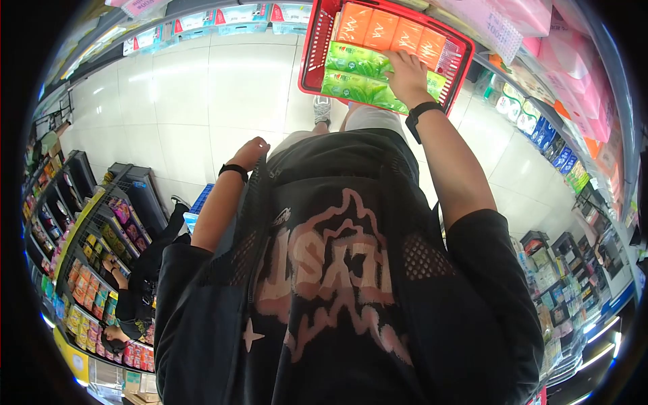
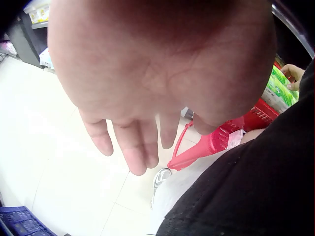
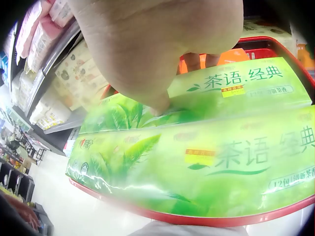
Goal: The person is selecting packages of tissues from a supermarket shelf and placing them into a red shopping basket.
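A red shopping basket (image 1: 305,79) holds two long green tissue packs lying side by side, a near pack (image 3: 162,172) and a far pack (image 3: 256,93). Orange tissue packs (image 1: 381,28) fill its far side. My right hand (image 1: 408,77) grips the far green pack. Its thumb (image 3: 160,104) presses on the wrapper, and the fingers reach over the far edge beside the orange packs; the fingertips are hidden in the right wrist view. My left hand (image 2: 157,83) hangs by my left hip, holding nothing, with fingers extended downward.
Shelves of pink packs (image 1: 574,81) run along the right. Snack shelves (image 1: 88,290) stand at the left, where another person (image 1: 138,304) is beside them. A blue basket (image 2: 22,220) is on the left. White floor tiles (image 1: 169,101) lie around my feet.
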`<state>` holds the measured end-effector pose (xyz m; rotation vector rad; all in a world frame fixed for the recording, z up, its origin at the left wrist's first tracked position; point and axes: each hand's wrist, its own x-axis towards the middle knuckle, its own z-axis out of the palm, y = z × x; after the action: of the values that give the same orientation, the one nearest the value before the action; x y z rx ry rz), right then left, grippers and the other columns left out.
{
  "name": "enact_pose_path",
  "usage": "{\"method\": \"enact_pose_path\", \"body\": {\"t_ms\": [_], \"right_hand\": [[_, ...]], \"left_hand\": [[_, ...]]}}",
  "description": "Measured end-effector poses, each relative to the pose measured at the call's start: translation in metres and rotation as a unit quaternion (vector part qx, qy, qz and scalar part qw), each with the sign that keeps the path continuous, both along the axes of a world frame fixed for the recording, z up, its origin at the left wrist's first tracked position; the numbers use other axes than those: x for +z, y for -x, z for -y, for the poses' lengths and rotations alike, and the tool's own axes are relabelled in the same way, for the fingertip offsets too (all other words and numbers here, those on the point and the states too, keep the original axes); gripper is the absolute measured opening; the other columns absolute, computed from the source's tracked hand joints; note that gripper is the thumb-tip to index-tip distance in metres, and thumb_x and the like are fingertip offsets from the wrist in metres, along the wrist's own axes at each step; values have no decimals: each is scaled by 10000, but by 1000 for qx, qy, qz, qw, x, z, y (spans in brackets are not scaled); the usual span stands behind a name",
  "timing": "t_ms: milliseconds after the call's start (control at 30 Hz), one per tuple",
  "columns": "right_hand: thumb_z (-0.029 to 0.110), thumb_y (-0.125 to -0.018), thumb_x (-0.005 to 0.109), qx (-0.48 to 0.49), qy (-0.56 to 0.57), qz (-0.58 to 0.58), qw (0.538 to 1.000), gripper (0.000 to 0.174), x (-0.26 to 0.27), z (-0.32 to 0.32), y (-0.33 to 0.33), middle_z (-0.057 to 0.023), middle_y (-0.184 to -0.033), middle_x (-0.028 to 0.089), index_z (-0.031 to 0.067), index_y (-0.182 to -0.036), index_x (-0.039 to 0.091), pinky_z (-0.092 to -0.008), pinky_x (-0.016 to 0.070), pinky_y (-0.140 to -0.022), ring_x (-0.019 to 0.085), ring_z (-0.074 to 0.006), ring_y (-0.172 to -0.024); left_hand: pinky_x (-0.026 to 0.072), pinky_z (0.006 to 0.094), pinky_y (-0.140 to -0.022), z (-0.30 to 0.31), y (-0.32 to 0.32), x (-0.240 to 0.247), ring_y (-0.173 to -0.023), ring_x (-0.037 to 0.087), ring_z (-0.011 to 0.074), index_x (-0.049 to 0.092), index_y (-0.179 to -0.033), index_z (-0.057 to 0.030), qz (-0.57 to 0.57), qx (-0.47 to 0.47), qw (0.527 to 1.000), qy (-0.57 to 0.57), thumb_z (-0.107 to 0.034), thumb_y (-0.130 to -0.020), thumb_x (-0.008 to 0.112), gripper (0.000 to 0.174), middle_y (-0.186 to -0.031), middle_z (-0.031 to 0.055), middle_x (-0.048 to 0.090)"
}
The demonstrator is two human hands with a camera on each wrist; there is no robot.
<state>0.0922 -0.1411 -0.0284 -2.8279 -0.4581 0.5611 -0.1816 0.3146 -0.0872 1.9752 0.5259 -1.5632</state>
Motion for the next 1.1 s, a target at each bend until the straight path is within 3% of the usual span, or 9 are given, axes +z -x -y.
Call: {"method": "enact_pose_path", "body": {"t_ms": [300, 433, 533, 633, 733, 867, 933, 1067, 1100], "right_hand": [[218, -923, 735, -2, 16, -41, 999, 555, 10, -1, -3, -46, -1415, 572, 246, -1445, 547, -531, 374, -1123, 494, -312, -1370], [282, -958, 685, -9, 10, -54, 998, 593, 10, 4, 4, -96, -1500, 527, 239, -1517, 491, -543, 359, -1170, 448, -341, -1434], [355, -979, 634, -19, 0, -13, 1000, 643, 23, 11, 18, -145, -1547, 491, 218, -1574, 434, -528, 345, -1195, 425, -358, -1463], [337, -968, 644, -92, -33, 2, 995, 600, 38, 24, 40, -147, -1476, 534, 167, -1522, 486, -530, 384, -1148, 495, -370, -1377], [315, -964, 645, -131, -14, 32, 991, 554, 46, 53, 80, -143, -1430, 558, 144, -1476, 520, -533, 399, -1122, 512, -362, -1348], [264, -969, 660, -161, 42, 15, 986, 515, 50, 97, 147, -182, -1368, 599, 95, -1439, 533, -516, 460, -1074, 595, -382, -1244], [299, -966, 633, -253, 12, -61, 966, 546, 37, 128, 187, -196, -1396, 597, 101, -1461, 517, -537, 445, -1085, 575, -406, -1283], [295, -982, 616, -365, 24, -147, 919, 549, 38, 152, 263, -254, -1400, 601, 75, -1472, 504, -516, 465, -1087, 587, -431, -1285], [269, -977, 628, -370, 17, -152, 916, 516, 31, 160, 287, -269, -1280, 646, 52, -1433, 522, -492, 490, -1043, 628, -427, -1199]], "left_hand": [[502, 416, -1020, 8, 4, 31, -1177, 653, 373, 694, -1158, -5, 55, -15, 998, 5, -408, -1008, 602, 440, -1223, 227, 697], [502, 427, -1022, 12, 7, 48, -1191, 658, 374, 683, -1184, -10, 70, 52, 996, -3, -400, -1008, 600, 435, -1227, 222, 713], [503, 440, -1018, 16, -3, 65, -1193, 656, 382, 672, -1198, -15, 79, 42, 996, 1, -405, -1013, 604, 437, -1238, 230, 709], [504, 441, -1013, 20, -11, 88, -1198, 656, 384, 666, -1191, -14, 119, -36, 992, 30, -402, -1023, 601, 428, -1255, 245, 700], [520, 431, -973, 28, -13, 105, -1100, 705, 362, 664, -1172, -5, 151, 81, 985, 15, -360, -1007, 623, 394, -1149, 240, 739], [526, 435, -955, -7, 27, 22, -1066, 718, 345, 665, -1171, -3, 175, 46, 982, 49, -337, -984, 645, 383, -1110, 240, 750], [520, 426, -961, -17, 32, 14, -1074, 712, 338, 664, -1183, -3, 147, 69, 983, 86, -319, -984, 622, 375, -1136, 250, 742], [475, 453, -1011, -60, 57, -56, -1148, 668, 347, 679, -1166, -32, 115, 33, 989, 92, -325, -1000, 522, 372, -1225, 256, 711], [475, 453, -1011, -69, 62, -66, -1148, 668, 347, 679, -1166, -32, 113, 24, 989, 92, -325, -1000, 522, 372, -1225, 256, 711]]}}
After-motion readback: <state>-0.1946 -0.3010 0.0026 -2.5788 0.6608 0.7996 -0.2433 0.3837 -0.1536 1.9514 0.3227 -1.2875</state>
